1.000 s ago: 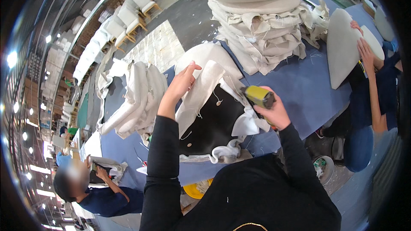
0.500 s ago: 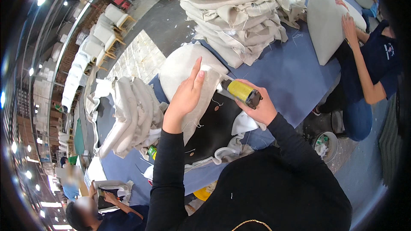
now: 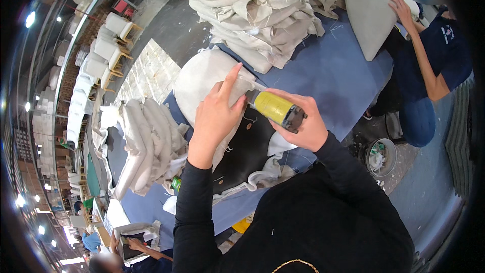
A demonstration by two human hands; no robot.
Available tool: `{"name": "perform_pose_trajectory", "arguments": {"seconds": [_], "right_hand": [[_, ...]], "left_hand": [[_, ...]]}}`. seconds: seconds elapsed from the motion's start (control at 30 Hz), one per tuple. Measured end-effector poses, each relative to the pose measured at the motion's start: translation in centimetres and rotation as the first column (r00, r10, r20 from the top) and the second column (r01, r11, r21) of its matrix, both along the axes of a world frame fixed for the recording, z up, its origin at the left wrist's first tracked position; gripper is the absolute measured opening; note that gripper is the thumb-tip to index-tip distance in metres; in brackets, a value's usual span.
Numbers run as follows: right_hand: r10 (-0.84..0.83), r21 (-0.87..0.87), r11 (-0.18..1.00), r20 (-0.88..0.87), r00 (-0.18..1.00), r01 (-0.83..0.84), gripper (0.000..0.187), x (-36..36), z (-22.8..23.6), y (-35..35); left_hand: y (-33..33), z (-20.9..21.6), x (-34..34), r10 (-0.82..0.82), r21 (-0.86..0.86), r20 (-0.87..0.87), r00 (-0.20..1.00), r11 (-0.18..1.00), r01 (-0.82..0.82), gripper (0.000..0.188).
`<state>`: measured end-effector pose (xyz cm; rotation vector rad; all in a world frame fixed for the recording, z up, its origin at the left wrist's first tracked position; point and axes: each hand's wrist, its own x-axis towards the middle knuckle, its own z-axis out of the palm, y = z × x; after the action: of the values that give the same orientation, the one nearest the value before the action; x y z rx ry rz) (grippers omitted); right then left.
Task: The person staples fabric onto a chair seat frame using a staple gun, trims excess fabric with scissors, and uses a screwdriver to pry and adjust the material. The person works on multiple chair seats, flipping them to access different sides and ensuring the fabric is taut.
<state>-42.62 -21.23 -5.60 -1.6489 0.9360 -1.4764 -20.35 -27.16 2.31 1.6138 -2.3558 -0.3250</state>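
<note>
My right hand [image 3: 311, 124] is wrapped round a yellow and black staple gun [image 3: 274, 107], whose nose points left at the folded edge of a chair back's cover. My left hand [image 3: 216, 119] lies on that beige cover beside the nose, index finger stretched out and thumb apart. The upholstered chair back [image 3: 197, 73] rests on the blue-covered table, its rounded end away from me. Its black inner panel [image 3: 245, 149] shows below my hands, with loose threads and cover edging around it. The gun's nose tip is partly hidden by my left hand.
A tall pile of beige covers [image 3: 257, 15] stands at the far side, and another stack [image 3: 149, 146] leans at left. On the right, a co-worker's hand [image 3: 401, 7] holds a beige cushion [image 3: 371, 15]. A bucket of scraps [image 3: 381, 156] stands on the floor.
The staple gun has moved left, closer to my left hand. My left-hand fingers have bent and spread more on the cover. The whole view has shifted slightly.
</note>
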Motion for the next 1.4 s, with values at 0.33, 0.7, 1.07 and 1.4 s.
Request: {"name": "perform_pose_trajectory", "arguments": {"seconds": [0.33,0.7,1.07,1.4], "right_hand": [[-0.051,-0.070,0.997,-0.095,0.994,0.045,0.072,-0.7,-0.6,0.4],[0.017,-0.034,0.999,-0.071,0.997,-0.020,0.070,-1.1,-0.4,2.0],[0.007,-0.030,0.999,-0.101,0.995,-0.010,0.079,-0.4,-0.4,2.6],[0.046,-0.063,0.997,0.037,0.998,-0.043,0.061,0.5,-0.5,1.6]], "left_hand": [[1.1,-0.3,-0.4,-0.075,-0.100,0.008,0.997,0.992,0.075,0.086],[2.3,0.9,-1.0,-0.024,-0.022,0.003,1.000,0.999,0.024,0.093],[2.3,-0.2,0.0,-0.135,-0.113,-0.025,0.990,0.985,0.132,0.103],[-2.4,-4.7,7.3,0.469,0.729,-0.470,0.748,0.684,0.030,0.066]]}}
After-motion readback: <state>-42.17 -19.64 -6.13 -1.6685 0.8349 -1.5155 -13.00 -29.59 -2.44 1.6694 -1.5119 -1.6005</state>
